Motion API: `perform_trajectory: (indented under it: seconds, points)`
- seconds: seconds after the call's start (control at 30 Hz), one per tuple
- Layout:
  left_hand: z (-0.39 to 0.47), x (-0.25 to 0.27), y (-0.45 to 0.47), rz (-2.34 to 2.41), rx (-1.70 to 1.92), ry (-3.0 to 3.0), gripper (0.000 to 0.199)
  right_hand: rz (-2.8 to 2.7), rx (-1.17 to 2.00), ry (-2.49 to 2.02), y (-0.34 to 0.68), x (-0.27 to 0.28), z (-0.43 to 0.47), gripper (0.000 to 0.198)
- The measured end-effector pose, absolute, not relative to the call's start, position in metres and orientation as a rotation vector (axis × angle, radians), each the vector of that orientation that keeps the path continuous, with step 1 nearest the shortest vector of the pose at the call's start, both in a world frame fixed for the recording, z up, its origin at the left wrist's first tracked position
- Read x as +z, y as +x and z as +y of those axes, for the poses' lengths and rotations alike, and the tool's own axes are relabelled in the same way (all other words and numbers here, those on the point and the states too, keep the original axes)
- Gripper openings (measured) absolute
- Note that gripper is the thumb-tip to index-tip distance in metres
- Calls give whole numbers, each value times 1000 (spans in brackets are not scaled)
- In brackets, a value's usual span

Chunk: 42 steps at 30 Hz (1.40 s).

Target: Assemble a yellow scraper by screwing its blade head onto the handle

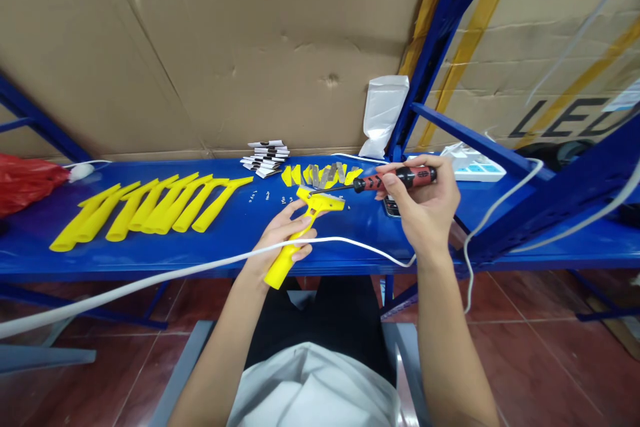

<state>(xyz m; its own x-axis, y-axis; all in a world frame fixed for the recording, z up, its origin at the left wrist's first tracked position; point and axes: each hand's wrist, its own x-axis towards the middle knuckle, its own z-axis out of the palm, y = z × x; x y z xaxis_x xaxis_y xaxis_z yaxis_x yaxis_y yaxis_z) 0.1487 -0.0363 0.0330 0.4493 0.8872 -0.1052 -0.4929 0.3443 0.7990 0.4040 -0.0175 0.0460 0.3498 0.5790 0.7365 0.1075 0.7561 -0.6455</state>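
Note:
My left hand point(286, 235) is closed round the handle of a yellow scraper point(283, 267), held tilted above the front of the table. In my right hand point(425, 207) is a red and black screwdriver point(373, 182), lying almost level. Its thin shaft points left, and the tip meets the scraper's head near its left end. Whether a screw sits under the tip is too small to tell. Behind the scraper's head lie several small yellow pieces point(296, 174) and grey metal pieces point(327, 176). Small screw-like bits point(267, 196) are scattered on the blue surface.
Several yellow scraper handles point(165, 210) lie in a row at left on the blue table point(235, 247). Black-and-white packets point(265, 159) are stacked behind. A white cable point(200, 270) crosses in front of my left hand. A blue post point(440, 34) and white pouch point(384, 114) stand at right.

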Motion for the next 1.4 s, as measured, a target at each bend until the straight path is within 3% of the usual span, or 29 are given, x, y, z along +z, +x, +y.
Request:
perform_trajectory:
  seconds: [0.4,1.4]
  points:
    - [-35,31,148,600,969,794,53,-1214,355,-661,401,44,-19,44]
    - [-37,36,149,593,973,672,60,-1160,356,-743,403,39,-10,45]
